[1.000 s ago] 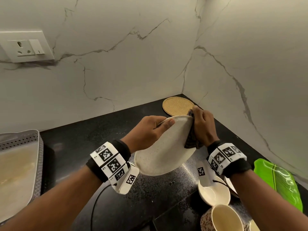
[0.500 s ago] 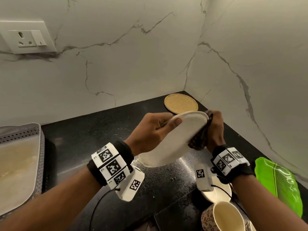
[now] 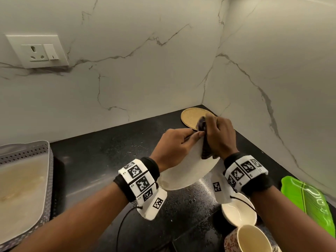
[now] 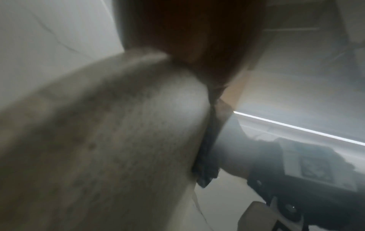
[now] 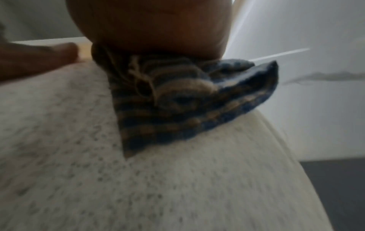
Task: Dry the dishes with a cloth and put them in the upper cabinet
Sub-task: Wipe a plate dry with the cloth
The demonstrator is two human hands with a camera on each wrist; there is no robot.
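Observation:
A speckled cream plate (image 3: 185, 171) is held tilted above the black counter (image 3: 101, 157). My left hand (image 3: 179, 144) grips its far left rim, thumb on the face. My right hand (image 3: 219, 137) holds a dark blue-and-tan striped cloth (image 3: 205, 148) bunched against the plate's upper right edge. In the right wrist view the cloth (image 5: 177, 100) lies folded over the plate (image 5: 138, 179) under my palm. The left wrist view is blurred, showing the plate (image 4: 98, 140) and the cloth's edge (image 4: 207, 156).
A small white bowl (image 3: 238, 211) and a patterned mug (image 3: 249, 240) stand at the lower right, beside a green leaf-shaped tray (image 3: 309, 202). A round cork mat (image 3: 192, 116) lies in the corner. A grey perforated tray (image 3: 23, 188) sits left. Marble walls close the back and right.
The plate has tipped back to face me and the cloth has slid along its rim toward my left hand's fingertips. Both hands sit a little closer together.

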